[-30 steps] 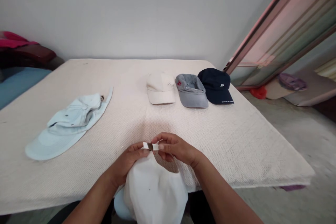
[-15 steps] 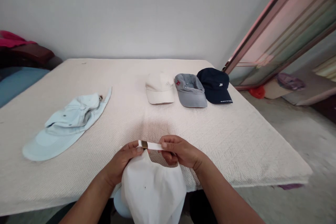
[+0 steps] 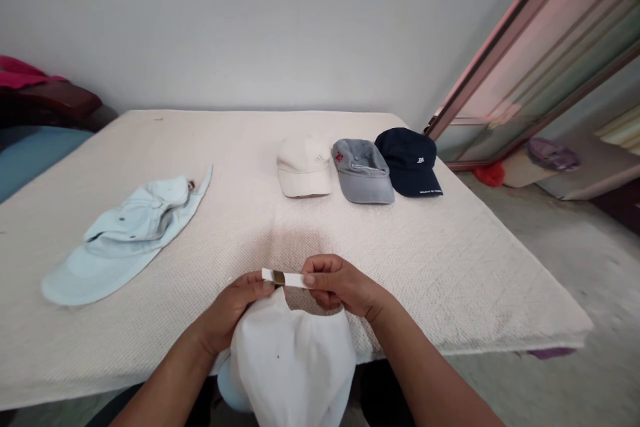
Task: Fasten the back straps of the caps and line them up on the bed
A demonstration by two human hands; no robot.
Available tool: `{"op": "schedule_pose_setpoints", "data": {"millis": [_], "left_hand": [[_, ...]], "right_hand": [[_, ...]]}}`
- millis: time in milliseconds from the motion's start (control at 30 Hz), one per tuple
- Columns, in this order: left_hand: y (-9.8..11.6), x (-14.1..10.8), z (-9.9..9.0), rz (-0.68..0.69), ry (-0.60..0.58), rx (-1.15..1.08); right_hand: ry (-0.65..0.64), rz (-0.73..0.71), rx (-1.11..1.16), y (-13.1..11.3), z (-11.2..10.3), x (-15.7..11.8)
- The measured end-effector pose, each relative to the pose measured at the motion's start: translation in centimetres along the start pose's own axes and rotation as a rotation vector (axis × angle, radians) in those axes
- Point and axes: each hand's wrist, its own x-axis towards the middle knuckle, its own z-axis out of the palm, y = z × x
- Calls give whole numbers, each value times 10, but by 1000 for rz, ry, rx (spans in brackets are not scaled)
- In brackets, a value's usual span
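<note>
- Our left hand (image 3: pixel 233 307) pinches the white cap (image 3: pixel 295 367) beside its buckle (image 3: pixel 279 278), seemingly steadying it; our right hand (image 3: pixel 340 283) pinches the strap (image 3: pixel 294 279), keeping it straight;
- the cap hangs below, at the surface's (image 3: pixel 450 280) near edge, opening upward, leaving the strap reachable;
- leftward, a pale-blue cap (image 3: pixel 125 227) lies sideways;
- beyond, beige (image 3: pixel 305 157), grey (image 3: pixel 370 189) and navy caps (image 3: pixel 407 153) sit side by side, brims towards us, perhaps for easy viewing.

White cap (image 3: pixel 295 363) obstructs the near edge (image 3: pixel 465 347); room separates blue cap (image 3: pixel 127 230) from beige cap (image 3: pixel 304 165).
</note>
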Motion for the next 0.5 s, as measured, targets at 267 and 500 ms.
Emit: {"op": "schedule_pose_setpoints", "data": {"millis": [267,500], "left_hand": [[-3,1,2,2,25,128],[-3,-1,12,1,184,195]], "right_hand": [[36,2,-27,3,5,6],[17,39,0,4,8,5]]}}
